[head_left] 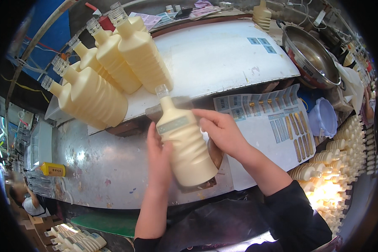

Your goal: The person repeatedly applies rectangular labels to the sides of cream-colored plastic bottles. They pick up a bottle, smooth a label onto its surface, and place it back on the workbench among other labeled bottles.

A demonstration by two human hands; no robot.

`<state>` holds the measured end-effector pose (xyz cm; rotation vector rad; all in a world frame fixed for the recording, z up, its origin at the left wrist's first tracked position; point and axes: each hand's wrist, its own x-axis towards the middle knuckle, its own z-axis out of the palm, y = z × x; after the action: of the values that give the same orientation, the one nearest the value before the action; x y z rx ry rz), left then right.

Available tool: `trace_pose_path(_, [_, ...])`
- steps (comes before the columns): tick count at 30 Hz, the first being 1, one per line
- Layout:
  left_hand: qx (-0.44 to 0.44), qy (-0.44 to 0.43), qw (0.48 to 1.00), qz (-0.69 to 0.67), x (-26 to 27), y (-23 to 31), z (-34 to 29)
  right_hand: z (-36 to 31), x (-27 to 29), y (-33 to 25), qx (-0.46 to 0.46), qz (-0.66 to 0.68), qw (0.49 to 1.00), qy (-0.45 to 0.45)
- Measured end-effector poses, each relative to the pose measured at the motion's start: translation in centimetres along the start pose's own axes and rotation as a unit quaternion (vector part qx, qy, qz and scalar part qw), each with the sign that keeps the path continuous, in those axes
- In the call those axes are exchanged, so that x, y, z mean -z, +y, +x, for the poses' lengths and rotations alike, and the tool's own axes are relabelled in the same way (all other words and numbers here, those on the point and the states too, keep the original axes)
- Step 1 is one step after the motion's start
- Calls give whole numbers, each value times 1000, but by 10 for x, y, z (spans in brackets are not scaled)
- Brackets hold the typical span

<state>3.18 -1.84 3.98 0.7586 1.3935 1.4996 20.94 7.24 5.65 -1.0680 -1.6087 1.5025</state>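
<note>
A cream bottle with a clear glass-like neck lies tilted between my hands over the worktable, its neck pointing away from me. My left hand grips its left side, fingers and thumb against the body. At the right shoulder, my right hand presses with its index finger stretched along the bottle; the other fingers curl and are partly hidden. Across the bottle's shoulder runs a grey-blue label strip. To the right, a white backing sheet carries several blue labels and gold strips.
Several cream bottles stand on the raised white board at the far left. A metal basin and a lavender bucket are at the right, above many stacked bottles. A yellow container lies left.
</note>
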Motion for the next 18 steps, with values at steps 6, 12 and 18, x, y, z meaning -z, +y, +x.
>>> trace_pose_path(6, [-23,-86,996,-24,9,-17,-7,-16,-8,4,80,-131,988,31])
trace_pose_path(12, [-18,-40,999,9,1,-3,-10,-15,-11,1,6,12,1000,15])
trace_pose_path(18, [-42,-6,996,84,3,-10,-9,-13,-15,3,-66,64,995,27])
